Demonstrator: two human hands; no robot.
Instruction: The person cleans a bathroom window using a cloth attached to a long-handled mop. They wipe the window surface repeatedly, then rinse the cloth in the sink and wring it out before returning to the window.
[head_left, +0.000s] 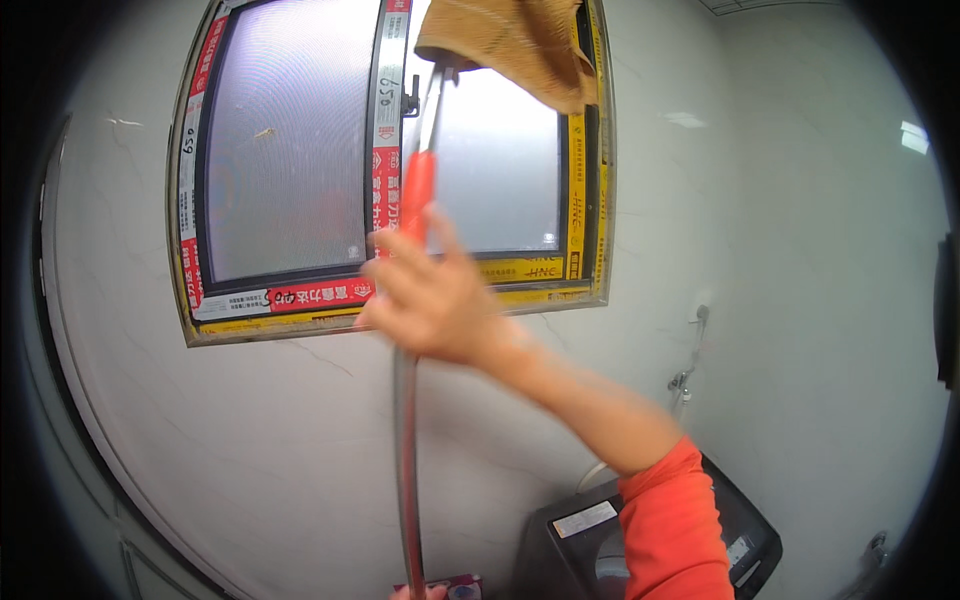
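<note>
A metal pole with a red grip sleeve (418, 180) runs upright before me. My right hand (435, 292) is around the pole just below the sleeve, its fingers loose and blurred by motion. Low at the picture's bottom edge, my left hand (418, 594) grips the same pole, mostly cut off from view. A brown cloth (510, 45) hangs over the pole's top end and covers the upper part of the right window pane (495, 172). Whatever head sits under the cloth is hidden.
The window frame (381, 112) carries red, white and yellow printed film and a black handle (411, 97). Beside it is a left pane with mesh (292, 150). A black top-loading appliance (570, 555) stands low right, near a wall tap (679, 380). Pale marbled wall (300, 435) surrounds the window.
</note>
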